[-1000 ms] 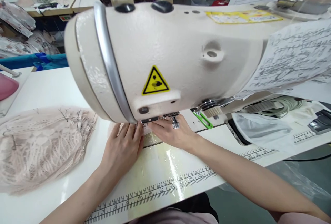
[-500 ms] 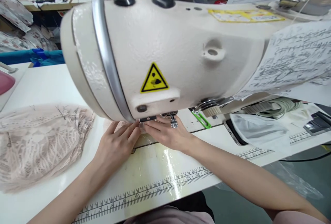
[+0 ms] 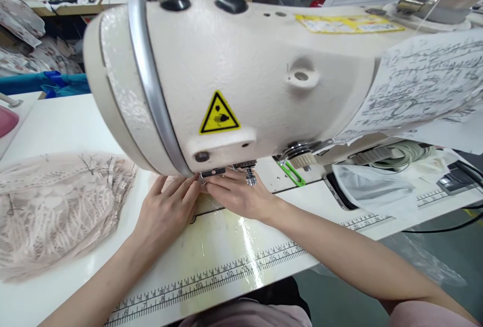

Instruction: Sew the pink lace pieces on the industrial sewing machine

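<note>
Under the head of a white sewing machine, both my hands meet at a small piece of pale pink lace fabric. My left hand rests on it from the left, fingers bent forward and closed on its edge, the thumb mostly hidden. From the right, my right hand has its fingers drawn together on the same fabric, the tips partly covered by the machine. The needle and most of the fabric are out of sight. A larger heap of pink lace lies left of my left hand.
A printed ruler strip runs along the table's front edge. Right of my right hand lie a green-handled tool and a dark-edged device partly under grey cloth. Handwritten paper hangs on the machine's right side.
The view has shifted slightly, moving the machine a little left in the picture. My left thumb has tucked in beneath the hand. Both hands stay at the lace.
</note>
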The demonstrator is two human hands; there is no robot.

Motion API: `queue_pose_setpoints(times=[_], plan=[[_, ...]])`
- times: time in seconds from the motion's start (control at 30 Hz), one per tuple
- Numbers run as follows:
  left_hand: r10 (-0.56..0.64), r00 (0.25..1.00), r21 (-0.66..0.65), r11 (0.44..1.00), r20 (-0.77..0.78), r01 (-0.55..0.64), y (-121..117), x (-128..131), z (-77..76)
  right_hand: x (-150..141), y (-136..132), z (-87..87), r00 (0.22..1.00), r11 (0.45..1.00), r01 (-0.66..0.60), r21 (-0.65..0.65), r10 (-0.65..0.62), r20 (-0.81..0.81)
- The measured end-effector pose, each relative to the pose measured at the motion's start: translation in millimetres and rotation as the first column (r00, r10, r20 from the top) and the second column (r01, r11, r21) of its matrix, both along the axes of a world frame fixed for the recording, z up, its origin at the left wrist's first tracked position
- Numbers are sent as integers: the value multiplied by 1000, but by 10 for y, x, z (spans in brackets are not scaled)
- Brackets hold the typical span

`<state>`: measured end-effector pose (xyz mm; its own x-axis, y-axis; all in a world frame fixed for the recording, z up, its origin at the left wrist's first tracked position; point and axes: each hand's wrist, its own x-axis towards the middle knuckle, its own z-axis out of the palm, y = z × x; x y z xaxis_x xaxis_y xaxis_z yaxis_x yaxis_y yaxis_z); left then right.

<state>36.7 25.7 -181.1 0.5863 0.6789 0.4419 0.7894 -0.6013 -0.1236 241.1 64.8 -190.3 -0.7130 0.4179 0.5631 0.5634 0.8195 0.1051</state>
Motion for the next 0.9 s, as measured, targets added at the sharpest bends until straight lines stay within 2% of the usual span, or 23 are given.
queue_pose_setpoints(times=[0.07,0.13,0.23,0.33,0.57,0.9], plan=[[50,998,-5,999,23,-50,-13,-7,22,-10,6,-23,997,993,-57,-107,52,-51],[105,992,-48,994,70,-102,-27,-24,55,-18,3,-32,988,963,-134,-235,110,-110],[93,984,-158,985,149,-69,-48,-51,112,-22,-25,-15,975,917,-201,-344,152,-165],[44,983,-172,985,178,-13,-67,-55,162,-23,-64,14,968,923,-217,-317,162,-192],[-9,988,-114,993,155,27,-97,-35,212,-47,-74,66,959,957,-254,-143,231,-163],[-103,995,-21,994,16,103,-105,-68,330,-78,-78,98,932,941,-316,-121,283,-228]])
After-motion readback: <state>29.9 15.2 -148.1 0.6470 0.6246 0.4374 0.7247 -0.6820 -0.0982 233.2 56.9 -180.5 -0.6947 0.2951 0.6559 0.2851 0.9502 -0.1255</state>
